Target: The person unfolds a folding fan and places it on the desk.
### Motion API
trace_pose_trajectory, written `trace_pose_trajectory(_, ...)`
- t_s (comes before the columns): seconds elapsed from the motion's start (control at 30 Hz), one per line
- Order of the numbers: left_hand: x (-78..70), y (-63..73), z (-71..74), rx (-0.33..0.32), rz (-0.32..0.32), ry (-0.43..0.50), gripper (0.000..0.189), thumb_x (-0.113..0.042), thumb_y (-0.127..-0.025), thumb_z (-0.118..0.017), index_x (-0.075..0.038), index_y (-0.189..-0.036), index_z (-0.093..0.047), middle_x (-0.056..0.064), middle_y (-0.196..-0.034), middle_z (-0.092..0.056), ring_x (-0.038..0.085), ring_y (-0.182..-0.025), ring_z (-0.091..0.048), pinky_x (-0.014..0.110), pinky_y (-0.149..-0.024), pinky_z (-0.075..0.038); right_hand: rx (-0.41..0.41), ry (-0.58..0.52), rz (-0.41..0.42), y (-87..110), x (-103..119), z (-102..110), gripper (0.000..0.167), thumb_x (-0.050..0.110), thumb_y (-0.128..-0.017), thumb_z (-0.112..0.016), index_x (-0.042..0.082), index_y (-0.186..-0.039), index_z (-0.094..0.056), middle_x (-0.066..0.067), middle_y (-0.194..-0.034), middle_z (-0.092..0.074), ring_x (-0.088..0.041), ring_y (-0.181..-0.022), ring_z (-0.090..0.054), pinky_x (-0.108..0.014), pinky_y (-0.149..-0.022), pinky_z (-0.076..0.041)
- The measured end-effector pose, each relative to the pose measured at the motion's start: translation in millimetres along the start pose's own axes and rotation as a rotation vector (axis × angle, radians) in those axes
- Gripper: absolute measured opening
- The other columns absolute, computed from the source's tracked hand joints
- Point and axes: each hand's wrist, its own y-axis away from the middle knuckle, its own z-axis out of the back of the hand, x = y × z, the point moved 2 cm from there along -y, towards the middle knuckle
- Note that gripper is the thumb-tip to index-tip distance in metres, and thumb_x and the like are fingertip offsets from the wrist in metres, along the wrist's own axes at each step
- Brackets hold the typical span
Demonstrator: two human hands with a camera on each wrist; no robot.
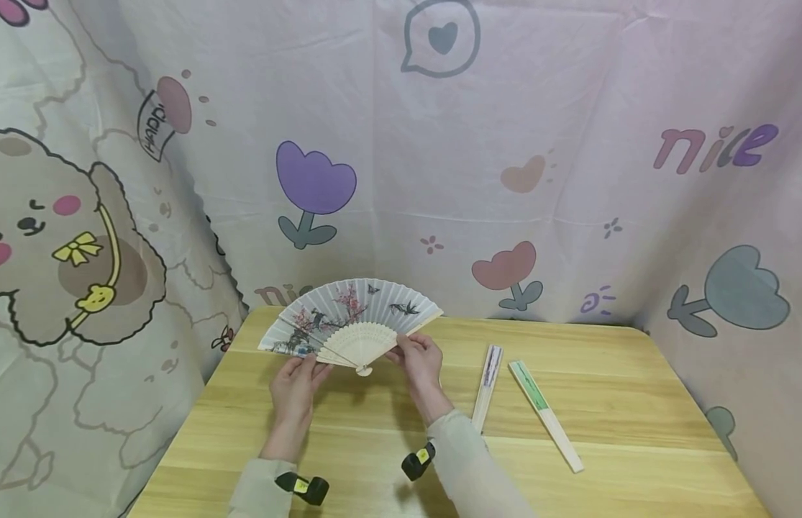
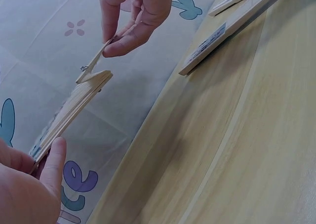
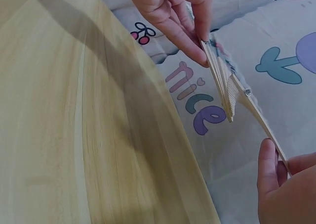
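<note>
A folding fan is spread wide above the table, its pale leaf printed with pink blossoms, birds and a butterfly. My left hand pinches the outer rib on the fan's left side. On the opposite side my right hand grips the other outer rib between thumb and fingers. In the left wrist view the fan shows edge-on, with its stacked ribs meeting at the pivot. The right wrist view shows the fan from below, a metal rivet at its pivot.
Two closed fans lie on the wooden table to the right: one with a purple print near my right sleeve, one with a green print slanting beside it. A printed curtain hangs behind the table's far edge.
</note>
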Motion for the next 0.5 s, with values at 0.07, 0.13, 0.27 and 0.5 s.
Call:
trace_pose_trajectory(0.07,0.4,-0.2,-0.1,-0.008,-0.004,0.009,0.01,-0.001,-0.106,-0.059,0.006,-0.101,-0.054,0.002,-0.082,-0.073,0.013,-0.077,-0.077,0.029,-0.085,-0.069,-0.013,-0.02,0.005,-0.2,-0.6,-0.1,0.011,-0.006,-0.098,-0.065,-0.002,-0.099,-0.054,-0.006,-0.079,-0.071,-0.014,-0.067,-0.071,-0.025,-0.067,-0.068)
trace_pose_trajectory(0.13,0.8,-0.2,-0.3,-0.012,-0.006,0.014,0.011,-0.002,-0.106,-0.059,0.008,-0.104,-0.055,0.003,-0.081,-0.073,0.013,-0.077,-0.078,0.029,-0.086,-0.068,-0.017,-0.031,0.017,-0.1,-1.1,-0.2,0.011,-0.006,-0.098,-0.065,-0.002,-0.099,-0.054,-0.006,-0.078,-0.072,-0.014,-0.067,-0.072,-0.025,-0.066,-0.068)
trace_pose_trajectory(0.27,1.2,0.7,-1.1,-0.03,-0.015,0.018,0.014,-0.002,-0.106,-0.06,0.011,-0.108,-0.056,0.003,-0.081,-0.073,0.013,-0.076,-0.077,0.029,-0.085,-0.069,-0.023,-0.046,0.03,0.3,-1.9,-0.1,0.011,-0.005,-0.099,-0.064,-0.002,-0.098,-0.054,-0.006,-0.078,-0.073,-0.014,-0.067,-0.073,-0.025,-0.067,-0.068)
trace_pose_trajectory(0.5,0.5,5.2,-2.4,-0.067,-0.047,0.026,0.014,-0.001,-0.106,-0.059,0.012,-0.104,-0.055,0.004,-0.081,-0.073,0.013,-0.076,-0.077,0.029,-0.085,-0.069,-0.026,-0.072,0.037,1.8,-4.4,-0.8,0.012,-0.005,-0.101,-0.063,-0.002,-0.1,-0.051,-0.006,-0.079,-0.07,-0.012,-0.07,-0.071,-0.026,-0.071,-0.069)
